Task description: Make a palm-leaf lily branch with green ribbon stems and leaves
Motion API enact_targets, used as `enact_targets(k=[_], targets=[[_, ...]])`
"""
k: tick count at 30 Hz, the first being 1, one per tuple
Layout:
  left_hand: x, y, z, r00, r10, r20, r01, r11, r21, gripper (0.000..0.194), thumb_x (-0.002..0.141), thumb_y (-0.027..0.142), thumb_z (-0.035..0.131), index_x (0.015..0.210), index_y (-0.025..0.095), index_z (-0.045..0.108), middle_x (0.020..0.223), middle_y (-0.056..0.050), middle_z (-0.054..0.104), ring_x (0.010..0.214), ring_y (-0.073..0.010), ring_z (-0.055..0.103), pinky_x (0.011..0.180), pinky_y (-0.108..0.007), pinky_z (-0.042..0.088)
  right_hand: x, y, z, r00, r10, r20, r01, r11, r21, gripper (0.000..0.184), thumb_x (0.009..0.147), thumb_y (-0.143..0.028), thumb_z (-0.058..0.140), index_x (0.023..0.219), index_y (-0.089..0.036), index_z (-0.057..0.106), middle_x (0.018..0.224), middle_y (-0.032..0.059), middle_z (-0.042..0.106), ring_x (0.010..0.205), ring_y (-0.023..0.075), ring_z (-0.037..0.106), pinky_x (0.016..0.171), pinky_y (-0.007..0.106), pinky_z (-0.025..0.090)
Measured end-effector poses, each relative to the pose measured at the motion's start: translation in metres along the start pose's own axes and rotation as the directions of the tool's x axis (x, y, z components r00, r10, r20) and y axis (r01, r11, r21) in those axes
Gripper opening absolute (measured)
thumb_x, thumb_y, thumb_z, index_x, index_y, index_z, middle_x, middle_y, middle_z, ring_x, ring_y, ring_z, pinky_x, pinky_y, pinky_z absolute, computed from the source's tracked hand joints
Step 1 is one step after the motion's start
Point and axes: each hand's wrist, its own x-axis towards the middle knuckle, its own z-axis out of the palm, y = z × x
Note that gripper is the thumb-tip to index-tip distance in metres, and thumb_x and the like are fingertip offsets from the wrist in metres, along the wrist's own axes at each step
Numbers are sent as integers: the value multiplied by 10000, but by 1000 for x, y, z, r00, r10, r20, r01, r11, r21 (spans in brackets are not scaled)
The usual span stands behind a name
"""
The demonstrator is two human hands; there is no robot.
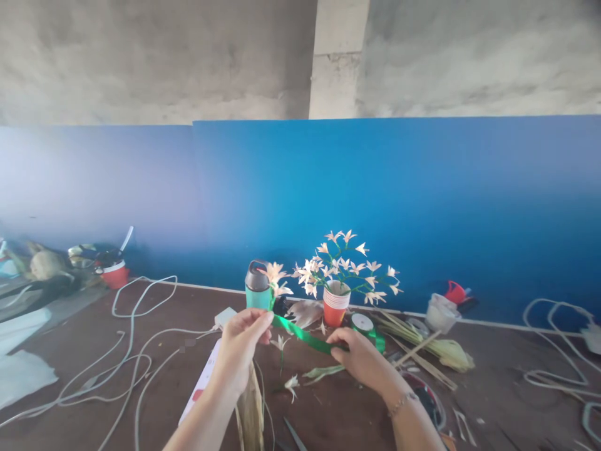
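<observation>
My left hand (239,344) is closed in a pinch at the base of a pale artificial flower sprig (277,275), where one end of a shiny green ribbon (303,336) meets it. The sprig's stem is mostly hidden by my fingers. To the right, my right hand (361,357) pinches the same ribbon, which stretches taut and slightly slanted between both hands. Just behind the right hand lies a ribbon spool (362,323) with a white face. Two loose flowers, a nearer one (292,385) and a farther one (280,344), rest on the table between my forearms.
A red-and-white stack of paper cups (335,310) holds several flower sprigs (347,268). Left of it stands a teal bottle (257,291). A power strip (203,383) and white cables (136,313) spread left. Dried husks (444,351) and a clear tub (441,315) sit right.
</observation>
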Motion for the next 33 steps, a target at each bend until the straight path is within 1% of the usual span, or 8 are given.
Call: enact_targets(k=[3,5,7,11,19,24,28,33], targets=[[-7,-4,9,996,-10,87,1,995,98,233,614,358,683,570,142,606,461,23,529,462,-96,445,503,-215,339,-5,-17,5,990,-103,-92,102,995,-15,245,640,-190,609,869,-233,684,963,41,625,910,228,533,824,365,385],[-11,-9,12,991,-3,133,-16,990,143,227,646,355,659,584,142,608,479,23,528,474,-98,446,504,-214,333,-11,-35,14,995,-103,9,101,985,138,261,748,-266,547,985,-228,650,994,51,631,922,217,544,803,347,407],[-14,-14,13,986,1,168,-33,982,189,219,668,355,644,623,142,625,495,23,526,486,-103,449,496,-212,323,-16,-49,26,989,-70,127,38,971,238,234,764,-343,568,915,-193,663,845,47,648,801,191,564,704,299,427],[-17,-20,16,981,22,193,-65,973,222,206,672,342,645,616,144,631,521,20,534,516,-111,453,507,-211,325,-19,-57,41,980,-29,196,-32,953,301,208,658,-349,695,662,-155,620,580,-25,546,538,99,451,510,222,336],[-26,-19,24,981,12,196,-12,1000,2,180,654,287,680,584,141,601,538,28,528,532,-88,433,521,-193,328,-24,-59,35,980,18,196,-89,929,360,258,580,-340,750,577,-159,567,532,-50,497,505,82,410,505,215,319],[-25,-16,23,954,-136,269,165,982,-90,232,623,319,715,566,143,575,495,37,523,472,-68,419,475,-176,314,-24,-57,27,948,-13,319,-142,877,458,195,632,-313,732,698,-157,637,651,-19,575,606,99,493,589,215,368],[-25,-12,21,923,-215,319,264,957,-119,261,585,328,749,564,144,566,479,44,502,427,-55,412,436,-172,313,-23,-52,27,963,-88,256,-98,767,633,246,707,-320,684,914,-190,658,822,22,625,785,141,550,724,251,408],[-30,-13,22,861,-283,422,365,922,-127,270,555,327,768,569,137,578,496,33,508,416,-52,432,414,-171,330,-24,-54,36,959,-114,261,-101,721,685,134,654,-296,730,689,-176,683,711,13,635,681,141,573,654,262,434]])
